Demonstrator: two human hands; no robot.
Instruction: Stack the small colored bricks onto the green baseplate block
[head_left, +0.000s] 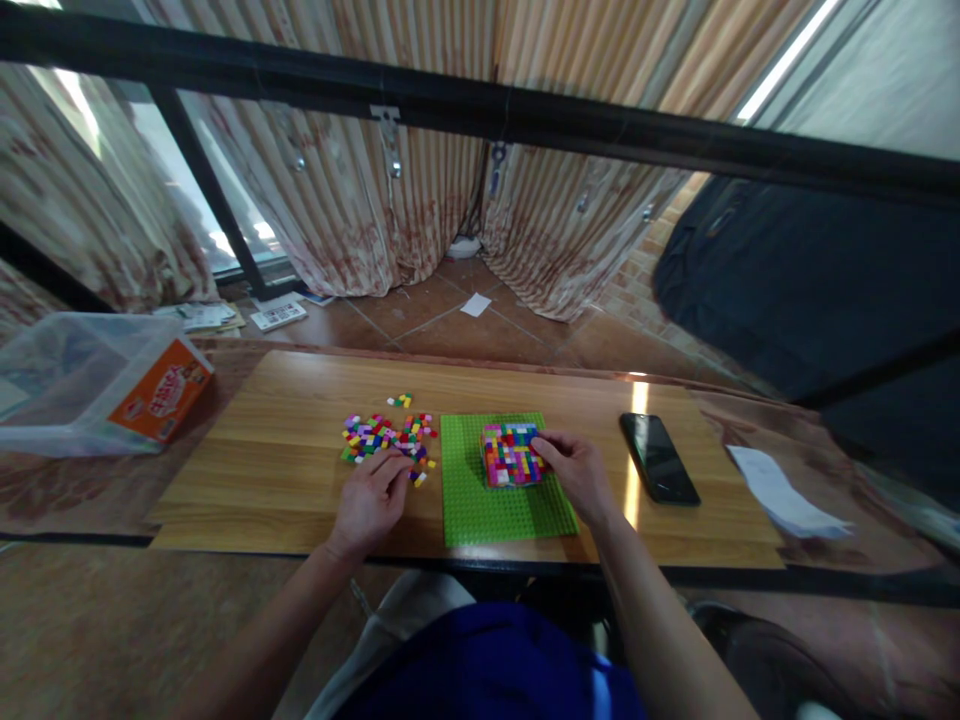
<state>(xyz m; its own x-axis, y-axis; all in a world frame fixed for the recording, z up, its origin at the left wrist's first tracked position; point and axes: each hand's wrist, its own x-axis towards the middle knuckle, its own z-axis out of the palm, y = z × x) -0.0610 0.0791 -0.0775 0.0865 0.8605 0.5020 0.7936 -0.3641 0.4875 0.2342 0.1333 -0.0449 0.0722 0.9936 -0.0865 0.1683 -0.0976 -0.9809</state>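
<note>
The green baseplate [480,510] lies flat on the wooden table [285,400], and the multicoloured block of bricks [512,456] sits on it, a little right of its middle and towards its far edge. To the right of the baseplate, the right hand [574,468] reaches in over its edge, fingertips touching the right side of the block, thumb and forefinger close together; whether a brick is pinched between them is too small to tell.

Left of the baseplate, the loose bricks [375,432] are scattered in a pile of many colours, with a few just apart on its far side. The left hand [375,497] is at the near edge of this pile, its fingers curled down and thumb near them; whether they grip a brick cannot be told.

A black phone [660,459] lies on the table to the right of the baseplate, past the right hand. Further right are white papers [784,490]. Well to the left of the baseplate stands a clear plastic bin [82,380] with an orange label [165,398].
</note>
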